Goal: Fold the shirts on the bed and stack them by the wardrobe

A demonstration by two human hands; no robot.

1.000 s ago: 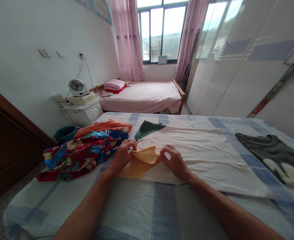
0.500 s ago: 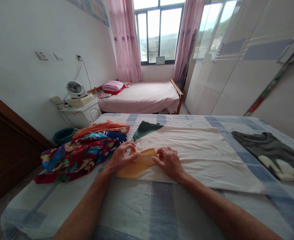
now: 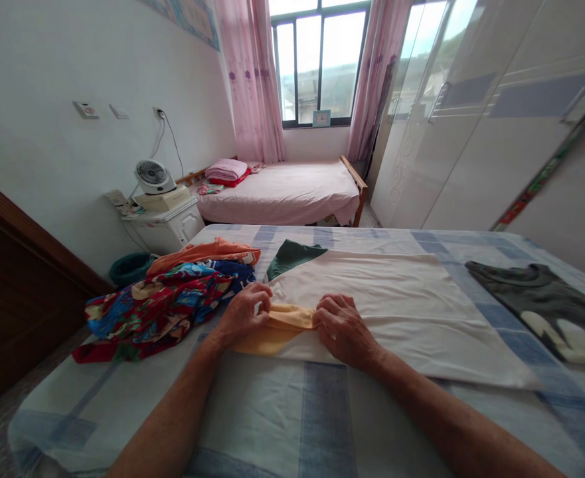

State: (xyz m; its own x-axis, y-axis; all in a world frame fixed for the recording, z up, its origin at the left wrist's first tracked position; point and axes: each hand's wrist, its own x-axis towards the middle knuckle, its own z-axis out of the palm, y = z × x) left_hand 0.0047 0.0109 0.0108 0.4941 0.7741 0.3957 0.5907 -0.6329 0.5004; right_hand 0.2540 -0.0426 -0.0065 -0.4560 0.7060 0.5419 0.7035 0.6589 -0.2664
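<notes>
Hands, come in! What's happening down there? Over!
Left hand, right hand: holding yellow sleeve. White shirt: spread on sheet, slightly wrinkled. Clothes pile: beside shirt, not on it.

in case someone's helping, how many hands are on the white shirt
2: the left hand and the right hand, at opposite ends of a raised yellow fold on the white shirt. No other hands show.

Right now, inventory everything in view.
Near bed: 1, blue-white, foreground
Pale shirt: 1, white, green, yellow, bed's middle
Dark shirt: 1, grey, bed's right
Clothes heap: 1, multicoloured, bed's left
Far bed: 1, pink, behind
Window: 1, dark-framed, far wall
Curtains: 2, pink, flanking window
Wardrobe: 1, white, right
Cabinet: 1, white, left
Fan: 1, white, above cabinet
Door: 1, brown, left
Left hand: 1, bare, on yellow sleeve
Right hand: 1, bare, on same sleeve
</notes>
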